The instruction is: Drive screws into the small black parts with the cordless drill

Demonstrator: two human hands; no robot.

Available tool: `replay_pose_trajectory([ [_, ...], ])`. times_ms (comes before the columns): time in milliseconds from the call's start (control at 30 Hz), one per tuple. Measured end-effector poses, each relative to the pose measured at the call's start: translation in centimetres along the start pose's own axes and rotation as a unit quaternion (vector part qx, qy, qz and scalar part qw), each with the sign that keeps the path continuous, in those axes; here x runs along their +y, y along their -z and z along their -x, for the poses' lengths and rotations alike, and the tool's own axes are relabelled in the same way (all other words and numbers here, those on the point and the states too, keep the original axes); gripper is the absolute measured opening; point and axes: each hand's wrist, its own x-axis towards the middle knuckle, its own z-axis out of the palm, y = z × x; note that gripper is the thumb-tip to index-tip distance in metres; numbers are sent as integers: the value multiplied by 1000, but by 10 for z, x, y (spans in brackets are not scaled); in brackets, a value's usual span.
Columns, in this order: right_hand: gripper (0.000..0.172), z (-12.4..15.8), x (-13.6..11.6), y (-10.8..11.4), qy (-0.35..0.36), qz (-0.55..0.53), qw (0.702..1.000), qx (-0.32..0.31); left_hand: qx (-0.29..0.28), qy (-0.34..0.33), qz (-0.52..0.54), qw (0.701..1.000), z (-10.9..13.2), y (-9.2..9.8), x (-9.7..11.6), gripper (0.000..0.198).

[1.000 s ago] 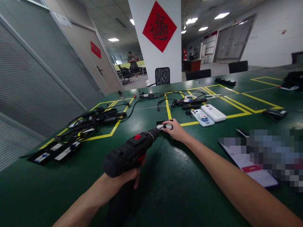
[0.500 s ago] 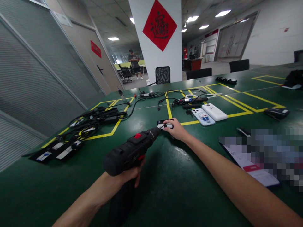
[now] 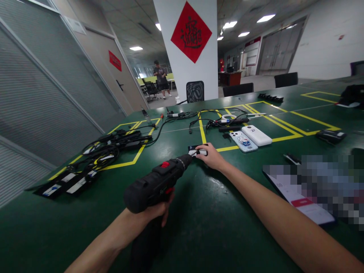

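My left hand is wrapped round the grip of a black cordless drill with a red switch on top. The drill points forward and to the right, its bit at a small black and white piece on the green table. Whether the bit touches that piece I cannot tell. The fingers of my right hand pinch this piece from the right side, hiding part of it.
Black cables and devices lie in a heap at left. Beyond my right hand are a phone, a white power bank and more cables. A blurred tablet-like object lies at right. A person stands far back.
Both hands, the drill and the small piece hold nearly the same place. The view has shifted very slightly. The person at the back has changed arm pose.
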Motion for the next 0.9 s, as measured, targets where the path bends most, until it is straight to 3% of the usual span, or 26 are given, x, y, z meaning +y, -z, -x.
replay_pose_trajectory([
  [900, 32, 0, 1, 0, 3, -3, 1000, -1, -12, -5, 2, 1000, 1, -1, 1, 30],
])
